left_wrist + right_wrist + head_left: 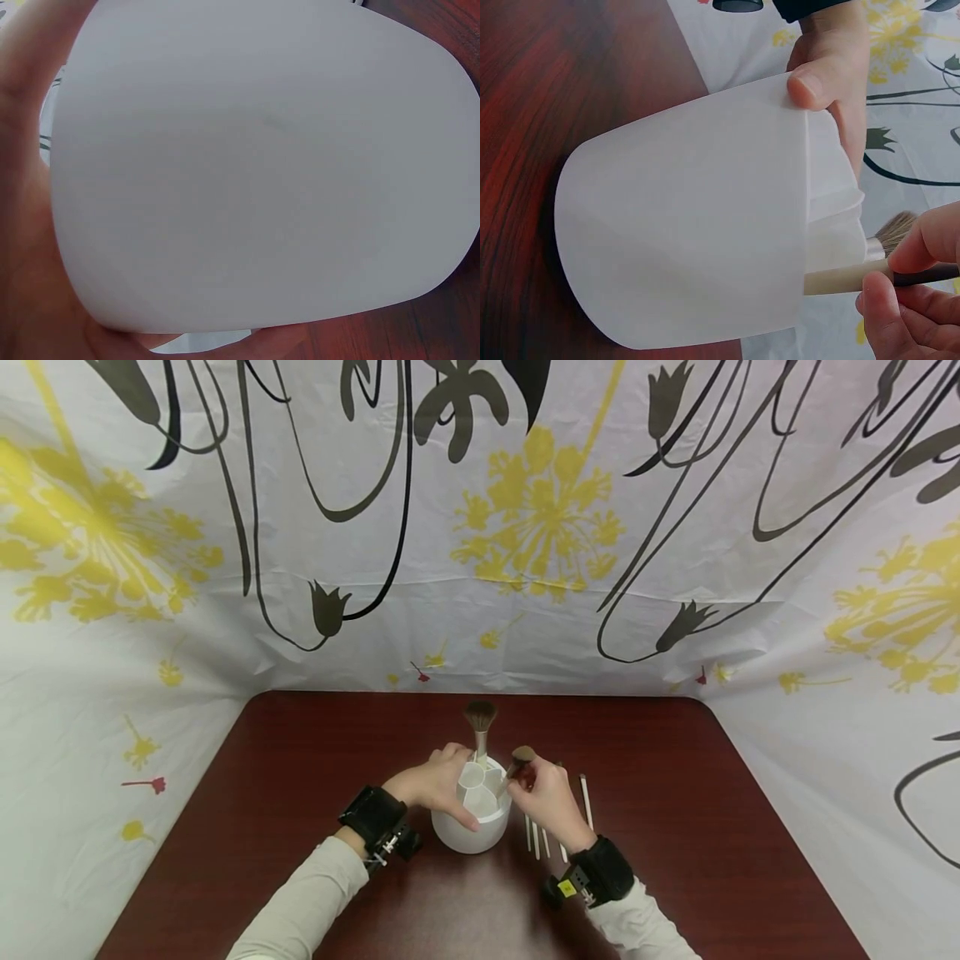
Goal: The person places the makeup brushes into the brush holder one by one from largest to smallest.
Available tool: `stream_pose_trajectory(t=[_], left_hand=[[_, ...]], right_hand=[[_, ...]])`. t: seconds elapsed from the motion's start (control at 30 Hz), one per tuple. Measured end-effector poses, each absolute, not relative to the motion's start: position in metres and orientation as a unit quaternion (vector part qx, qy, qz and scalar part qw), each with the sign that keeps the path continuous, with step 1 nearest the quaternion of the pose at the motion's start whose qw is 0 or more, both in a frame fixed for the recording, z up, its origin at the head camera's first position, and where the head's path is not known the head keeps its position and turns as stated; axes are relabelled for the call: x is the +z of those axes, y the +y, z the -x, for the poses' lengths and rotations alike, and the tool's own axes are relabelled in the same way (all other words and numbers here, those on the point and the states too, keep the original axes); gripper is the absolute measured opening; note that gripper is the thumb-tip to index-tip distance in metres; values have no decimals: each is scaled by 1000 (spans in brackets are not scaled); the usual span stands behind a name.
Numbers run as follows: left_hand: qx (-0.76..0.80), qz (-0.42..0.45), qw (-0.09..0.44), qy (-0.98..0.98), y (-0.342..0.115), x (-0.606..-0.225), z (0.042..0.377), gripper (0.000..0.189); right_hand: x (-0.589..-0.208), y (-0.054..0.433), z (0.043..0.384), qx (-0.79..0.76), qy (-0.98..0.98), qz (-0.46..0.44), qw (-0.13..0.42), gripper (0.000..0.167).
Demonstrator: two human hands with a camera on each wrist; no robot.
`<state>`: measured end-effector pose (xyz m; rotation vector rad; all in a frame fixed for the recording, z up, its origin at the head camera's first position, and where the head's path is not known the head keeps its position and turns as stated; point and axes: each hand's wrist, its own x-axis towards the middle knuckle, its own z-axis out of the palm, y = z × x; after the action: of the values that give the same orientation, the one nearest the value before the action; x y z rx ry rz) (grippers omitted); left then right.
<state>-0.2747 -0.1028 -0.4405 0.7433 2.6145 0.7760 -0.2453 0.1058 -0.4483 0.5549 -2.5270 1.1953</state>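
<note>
A white round holder [467,838] with several inner compartments stands on the table. My left hand [438,783] grips its rim and side, the thumb over the near rim as the right wrist view also shows. One makeup brush [480,718] stands bristles-up in a far compartment. Between thumb and fingers, my right hand [553,797] pinches a second makeup brush [844,279] at the holder's right side. Its bristle end points up, and the lower end of its pale handle is inside the rim, hidden by the wall. In the left wrist view the holder's wall [262,180] fills most of the picture.
Several slim brushes [587,802] lie on the dark red-brown table [337,735] right of the holder, partly hidden by my right hand and wrist. A white cloth [375,552] with yellow and grey flower prints hangs behind the table and along both sides.
</note>
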Motion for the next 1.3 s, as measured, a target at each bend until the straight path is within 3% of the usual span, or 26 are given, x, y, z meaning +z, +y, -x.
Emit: stream_pose_trajectory(t=[0.6,1.3], left_hand=[[265,-256,152,917,-101,-446,276,107],[258,-252,149,921,-100,-444,275,105]], right_hand=[[-462,102,245,398,-890,-189,117,9],[-467,113,247,401,-885,-186,150,11]])
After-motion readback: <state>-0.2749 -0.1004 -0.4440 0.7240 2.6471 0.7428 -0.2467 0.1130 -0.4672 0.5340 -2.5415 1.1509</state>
